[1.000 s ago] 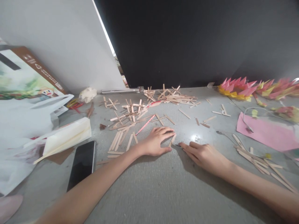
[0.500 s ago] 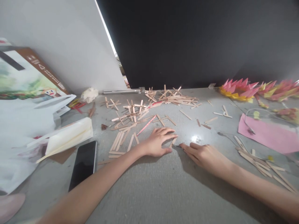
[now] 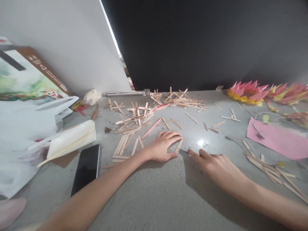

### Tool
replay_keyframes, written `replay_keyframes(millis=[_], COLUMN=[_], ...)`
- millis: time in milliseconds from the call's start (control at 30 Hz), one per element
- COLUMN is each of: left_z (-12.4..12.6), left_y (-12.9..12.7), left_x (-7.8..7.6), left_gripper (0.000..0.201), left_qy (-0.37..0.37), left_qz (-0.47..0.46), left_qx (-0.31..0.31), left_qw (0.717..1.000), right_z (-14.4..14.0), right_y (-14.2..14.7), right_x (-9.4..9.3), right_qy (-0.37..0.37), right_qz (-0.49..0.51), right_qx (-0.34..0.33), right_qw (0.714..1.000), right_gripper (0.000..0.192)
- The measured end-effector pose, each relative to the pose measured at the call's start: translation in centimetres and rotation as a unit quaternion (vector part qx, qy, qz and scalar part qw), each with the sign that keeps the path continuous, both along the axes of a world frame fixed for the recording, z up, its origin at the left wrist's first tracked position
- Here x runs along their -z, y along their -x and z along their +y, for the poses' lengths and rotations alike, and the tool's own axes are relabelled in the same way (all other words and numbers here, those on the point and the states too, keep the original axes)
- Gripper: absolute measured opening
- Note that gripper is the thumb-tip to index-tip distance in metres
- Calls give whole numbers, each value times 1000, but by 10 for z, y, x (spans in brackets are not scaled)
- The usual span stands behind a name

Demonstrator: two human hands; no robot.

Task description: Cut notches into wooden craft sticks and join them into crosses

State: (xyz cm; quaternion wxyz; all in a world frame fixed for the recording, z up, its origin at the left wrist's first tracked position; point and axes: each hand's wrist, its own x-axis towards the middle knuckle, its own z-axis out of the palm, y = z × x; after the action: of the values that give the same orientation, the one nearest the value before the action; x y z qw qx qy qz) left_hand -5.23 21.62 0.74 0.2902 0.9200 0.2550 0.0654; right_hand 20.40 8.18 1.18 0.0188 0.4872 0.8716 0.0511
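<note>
My left hand (image 3: 165, 146) rests on the grey table, with a short wooden craft stick (image 3: 178, 146) held between its thumb and forefinger tips. The stick lies slanted on the tabletop. To the right, my right hand (image 3: 213, 163) is closed around a thin dark blade-like tool (image 3: 184, 151), its tip pointing at the stick. Most of that tool is hidden inside the fingers. Just left of my left hand lie loose craft sticks (image 3: 124, 144) and a red-and-white strip (image 3: 151, 128). Beyond it are sticks joined into crosses (image 3: 138, 115).
A phone (image 3: 86, 168) and a white plastic bag (image 3: 26, 128) lie at left. A heap of sticks (image 3: 185, 102) is near the dark panel (image 3: 211, 45). At right are pink paper (image 3: 276, 141), more sticks (image 3: 267, 168), a cable (image 3: 252, 123) and pink-yellow folded paper (image 3: 247, 93).
My right hand has drawn slightly right and towards me with the tool, leaving a small gap from the stick. More of the stick shows now. My left hand has stayed nearly still.
</note>
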Motion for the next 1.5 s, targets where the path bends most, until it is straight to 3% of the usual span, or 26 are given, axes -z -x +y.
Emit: replay_keyframes(millis=[400, 600, 767, 933, 1100, 1233, 1333, 1400, 1500], left_z=[-2, -2, -1, 1, 3, -2, -11, -18, -28], left_y=[-1, 1, 3, 5, 7, 6, 3, -3, -16], left_x=[-5, -4, -1, 9, 21, 19, 15, 13, 15], left_gripper=[63, 65, 62, 61, 65, 69, 71, 71, 68], left_qy=[8, 8, 11, 29, 54, 48, 102, 138, 124], left_qz=[-17, -20, -41, -81, -105, -139, -131, -118, -133], left_qx=[-14, -9, -13, -35, -66, -94, -108, -96, -97], left_qw=[1000, 1000, 999, 996, 991, 985, 980, 979, 979], right_z=[9, 9, 10, 28, 48, 52, 48, 46, 55], right_y=[0, -1, -6, -15, -22, -25, -23, -19, -11], right_x=[9, 1, 0, 21, 36, 35, 31, 29, 23], right_qy=[-39, -17, -30, -99, -134, -144, -158, -149, -116], right_qz=[33, 43, 61, 105, 130, 134, 149, 167, 204], right_qx=[-33, -7, 17, 60, 53, 45, 38, 22, 15], right_qw=[998, 999, 998, 988, 981, 979, 975, 974, 972], right_gripper=[39, 29, 33, 41, 42, 39, 36, 34, 34])
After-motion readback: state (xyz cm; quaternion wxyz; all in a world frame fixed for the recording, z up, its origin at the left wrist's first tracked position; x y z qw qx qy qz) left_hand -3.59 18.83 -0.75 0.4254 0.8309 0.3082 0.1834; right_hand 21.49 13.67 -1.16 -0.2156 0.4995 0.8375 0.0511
